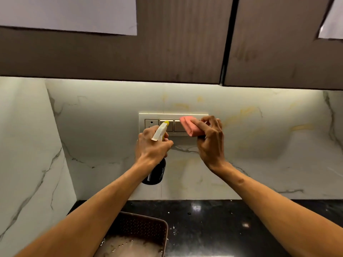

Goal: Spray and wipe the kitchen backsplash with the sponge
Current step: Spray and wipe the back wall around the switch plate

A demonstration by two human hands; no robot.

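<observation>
The marble backsplash [104, 127] fills the wall under the cabinets, white with grey and yellow veins. My left hand [151, 147] grips a spray bottle [156, 174] with a dark body, a white head and a yellow nozzle aimed at the wall. My right hand [210, 140] pinches a pink sponge [189, 127] and holds it against the right part of a beige switch panel [151, 116] set in the backsplash.
Brown upper cabinets [167, 52] hang close overhead. A black speckled countertop [213, 225] runs along the wall's foot. A brown perforated tray [137, 232] with wet residue sits at the front left. A marble side wall [24, 145] closes the left.
</observation>
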